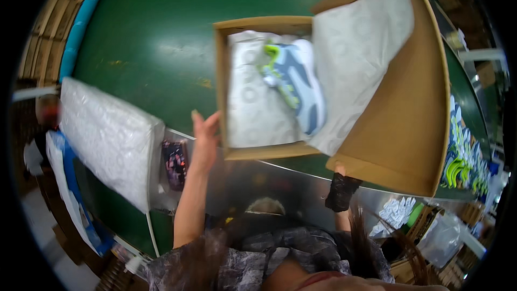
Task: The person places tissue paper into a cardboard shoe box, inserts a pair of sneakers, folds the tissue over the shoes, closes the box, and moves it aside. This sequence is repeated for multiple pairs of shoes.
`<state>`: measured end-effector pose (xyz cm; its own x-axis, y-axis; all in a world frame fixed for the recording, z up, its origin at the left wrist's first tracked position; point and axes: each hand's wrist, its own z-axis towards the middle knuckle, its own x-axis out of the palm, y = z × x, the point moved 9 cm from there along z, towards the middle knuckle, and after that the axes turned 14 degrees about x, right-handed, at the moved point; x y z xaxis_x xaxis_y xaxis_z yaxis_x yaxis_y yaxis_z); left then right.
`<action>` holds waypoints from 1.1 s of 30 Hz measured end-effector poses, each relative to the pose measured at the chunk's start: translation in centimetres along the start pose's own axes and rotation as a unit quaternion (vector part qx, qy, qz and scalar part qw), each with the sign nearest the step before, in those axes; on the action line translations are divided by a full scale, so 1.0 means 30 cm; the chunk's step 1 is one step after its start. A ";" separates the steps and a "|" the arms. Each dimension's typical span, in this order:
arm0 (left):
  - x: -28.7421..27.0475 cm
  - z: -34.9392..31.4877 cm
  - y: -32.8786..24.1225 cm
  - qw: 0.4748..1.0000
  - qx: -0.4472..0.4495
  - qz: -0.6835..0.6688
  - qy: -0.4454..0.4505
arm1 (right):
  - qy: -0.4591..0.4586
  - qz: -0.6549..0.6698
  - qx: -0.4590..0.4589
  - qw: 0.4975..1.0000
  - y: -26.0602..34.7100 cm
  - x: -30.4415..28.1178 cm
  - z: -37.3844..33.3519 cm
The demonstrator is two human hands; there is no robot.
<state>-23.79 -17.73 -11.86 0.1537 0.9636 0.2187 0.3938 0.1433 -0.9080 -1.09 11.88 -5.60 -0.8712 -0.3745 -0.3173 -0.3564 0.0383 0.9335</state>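
Lying in an open brown cardboard box (222, 91), a blue-and-white shoe (308, 83) with lime-green trim sits a little off the centre of the view, between one and two o'clock, its toe pointing toward five. Pale printed tissue paper (245, 124) lines the box beneath it, and a second sheet (361, 54) rises at two o'clock against the lid (409, 113), which stands swung out at three. The left hand (204, 132) is at nine o'clock, beside the box's near left corner, its fingers spread; blur hides whether they touch the wall. At four o'clock the right hand (342, 180), wrapped in a black covering, meets the lid's lower edge; one fingertip shows there, and I cannot tell whether the hidden fingers pinch the cardboard. The box rests on a green tabletop (156, 32). At nine o'clock lies a plump white wrapped package (107, 134), with a dark patterned rectangular item (175, 164) just beside it toward eight. More shoes (460, 156) crowd together between three and four, while crumpled white material (396, 213) lies at four.
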 end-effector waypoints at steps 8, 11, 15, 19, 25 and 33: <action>0.225 0.007 -0.053 0.994 0.003 -0.032 0.100 | 0.097 -0.461 -0.356 0.807 0.132 0.212 -0.064; 0.149 0.103 0.052 0.989 0.066 0.121 0.048 | 0.094 -0.481 -0.375 0.787 0.136 0.239 -0.090; 0.121 0.121 0.024 0.990 0.023 0.121 0.071 | 0.139 -0.477 -0.349 0.794 0.113 0.245 -0.086; 0.187 0.114 0.022 0.987 -0.016 -0.127 0.098 | 0.171 -0.478 -0.334 0.794 0.214 0.263 -0.124; 0.220 -0.032 -0.066 0.967 -0.027 -0.213 0.135 | 0.157 -0.444 -0.386 0.793 0.430 0.146 -0.241; -0.387 -0.524 -0.396 0.959 0.219 -0.159 -0.085 | 0.276 -0.222 -0.401 0.845 0.394 -0.028 -0.493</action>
<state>-16.02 -34.15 2.01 -0.0751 0.8731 0.4817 -0.0280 0.4810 -0.8763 0.44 -1.06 8.17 -0.3426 -0.5704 -0.7465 -0.0697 -0.7770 0.6257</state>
